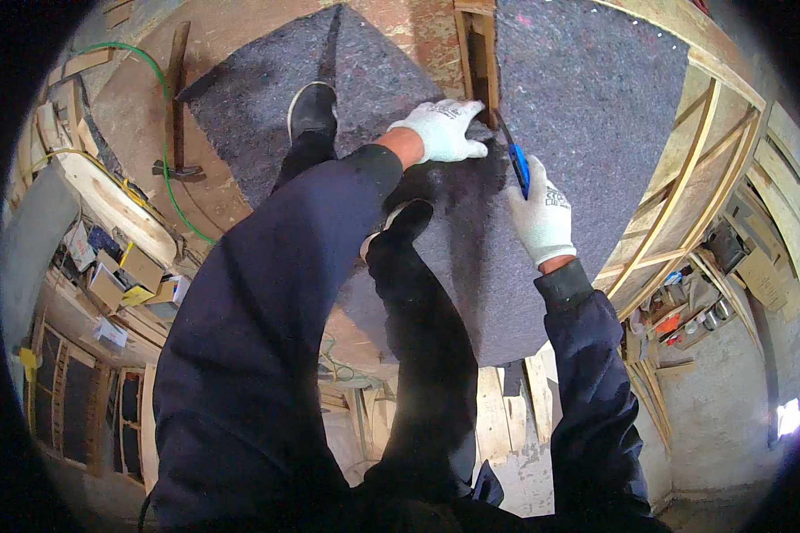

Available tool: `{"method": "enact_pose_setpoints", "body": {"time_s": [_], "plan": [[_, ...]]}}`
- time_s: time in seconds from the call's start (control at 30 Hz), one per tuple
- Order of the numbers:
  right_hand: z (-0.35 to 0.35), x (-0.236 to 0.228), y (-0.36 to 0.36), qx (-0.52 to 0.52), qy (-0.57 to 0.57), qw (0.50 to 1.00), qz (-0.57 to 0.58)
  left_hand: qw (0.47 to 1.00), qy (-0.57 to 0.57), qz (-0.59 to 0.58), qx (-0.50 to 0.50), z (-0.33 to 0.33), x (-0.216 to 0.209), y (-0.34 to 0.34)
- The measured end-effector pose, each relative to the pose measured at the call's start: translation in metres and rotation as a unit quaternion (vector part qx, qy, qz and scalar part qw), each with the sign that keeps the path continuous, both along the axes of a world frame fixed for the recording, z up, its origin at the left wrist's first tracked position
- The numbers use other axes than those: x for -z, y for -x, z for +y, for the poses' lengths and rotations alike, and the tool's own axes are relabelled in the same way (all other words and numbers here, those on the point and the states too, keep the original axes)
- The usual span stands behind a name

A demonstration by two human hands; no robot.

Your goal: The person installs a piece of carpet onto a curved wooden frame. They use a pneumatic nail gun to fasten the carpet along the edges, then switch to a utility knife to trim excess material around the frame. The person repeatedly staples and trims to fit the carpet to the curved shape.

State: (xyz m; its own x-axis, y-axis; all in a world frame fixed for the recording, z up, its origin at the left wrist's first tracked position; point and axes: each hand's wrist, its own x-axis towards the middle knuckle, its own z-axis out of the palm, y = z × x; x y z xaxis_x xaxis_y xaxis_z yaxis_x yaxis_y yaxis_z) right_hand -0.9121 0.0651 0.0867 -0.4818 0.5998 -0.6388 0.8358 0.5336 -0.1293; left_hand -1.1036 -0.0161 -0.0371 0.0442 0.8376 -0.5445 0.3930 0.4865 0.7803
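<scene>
Nearest, the right sleeve (587, 382) runs up to the right grip (540, 209), a white-gloved hand clamped around a blue-handled knife (519, 171). The knife's dark blade slants away up and to the left, beside the wooden slot (478, 62) that lies beyond both hands. The left sleeve (267, 258) leads to the left grip (443, 131), also gloved in white, resting on grey felt (587, 107) with thumb and index finger apart; from this angle I cannot tell whether it pinches the material. The felt spreads under and around both hands, one part reaching out to the left of the left grip, another stretching beyond and to the right of the right grip. A dark shoe (314, 111) stands on the felt to the left of the left grip, another (409, 220) just nearer than it. Farther left of that grip, a hammer (176, 115) lies on the floor (124, 115) beside a green hose (163, 89). Well right of the right grip, slats of a wooden frame (689, 182) show past the felt's edge.
</scene>
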Motion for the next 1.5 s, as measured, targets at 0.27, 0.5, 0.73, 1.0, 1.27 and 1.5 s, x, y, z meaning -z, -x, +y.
{"method": "enact_pose_setpoints", "body": {"time_s": [0.27, 0.5, 0.73, 1.0, 1.27, 1.5], "plan": [[0.021, 0.014, -0.007, -0.077, -0.004, 0.995, -0.07, 0.998, 0.054, -0.012, -0.013, 0.004, 0.008, -0.039], [0.022, 0.032, 0.006, -0.134, -0.029, 0.987, -0.085, 0.996, 0.052, 0.074, -0.017, 0.001, -0.004, -0.052], [0.02, 0.046, 0.01, -0.109, 0.016, 0.98, -0.167, 0.993, 0.004, 0.115, -0.033, -0.004, 0.004, -0.055], [0.007, 0.02, -0.011, -0.089, -0.014, 0.976, -0.197, 0.997, 0.018, 0.078, -0.021, -0.007, -0.009, -0.045], [-0.004, 0.029, -0.013, -0.079, -0.017, 0.981, -0.176, 0.996, -0.024, 0.077, -0.024, -0.021, -0.004, -0.044], [-0.007, 0.026, -0.028, -0.142, -0.015, 0.972, -0.188, 0.998, -0.009, 0.057, -0.005, -0.045, -0.016, -0.048]]}}
